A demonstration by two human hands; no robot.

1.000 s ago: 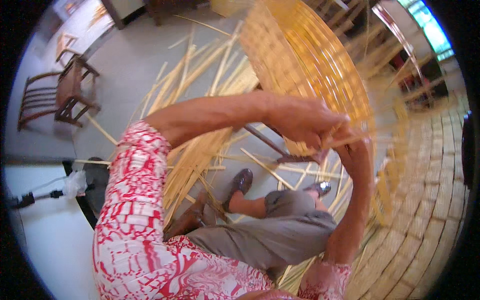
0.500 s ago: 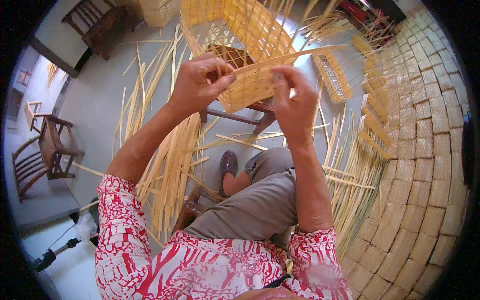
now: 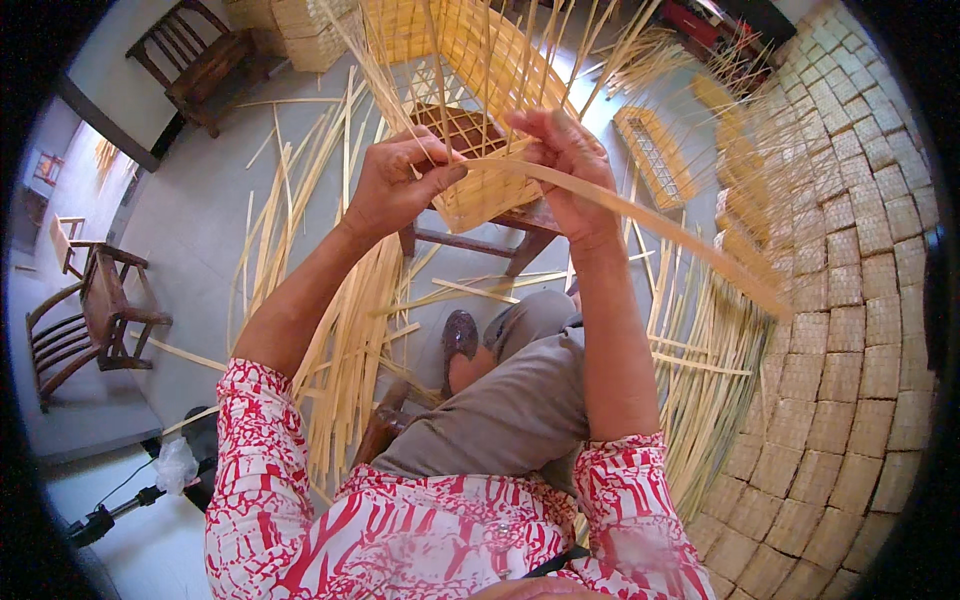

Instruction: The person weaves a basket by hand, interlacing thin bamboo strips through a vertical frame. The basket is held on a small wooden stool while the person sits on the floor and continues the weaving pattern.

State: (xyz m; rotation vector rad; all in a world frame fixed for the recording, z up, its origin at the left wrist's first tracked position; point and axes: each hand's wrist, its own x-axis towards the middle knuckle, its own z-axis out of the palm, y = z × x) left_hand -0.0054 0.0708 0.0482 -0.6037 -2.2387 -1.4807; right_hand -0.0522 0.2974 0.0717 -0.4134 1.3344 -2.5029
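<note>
An unfinished woven bamboo basket [image 3: 462,212] stands before me on a low wooden stool [image 3: 530,222], with tall uprights rising from its rim. My left hand [image 3: 400,185] is closed at the near left corner, thumb and fingers pinching a flat bamboo strip [image 3: 690,245] against the uprights. From that pinch the strip runs right, bends across my right hand [image 3: 578,170] and ends loose over the lower right. The fingers of my right hand are apart, close to the uprights on the near side. The strip partly hides the right palm.
Loose bamboo strips [image 3: 340,370] cover the floor left of my legs, and thinner ones [image 3: 700,380] lie at right. A finished-looking woven tray [image 3: 655,160] sits beyond. Stacked woven pieces [image 3: 830,360] fill the right side. Wooden chairs [image 3: 110,295] stand at left.
The strip's free end has swung down and to the right, across my right hand. The right hand has let go of its pinch and spread its fingers; the left stays near the basket's corner.
</note>
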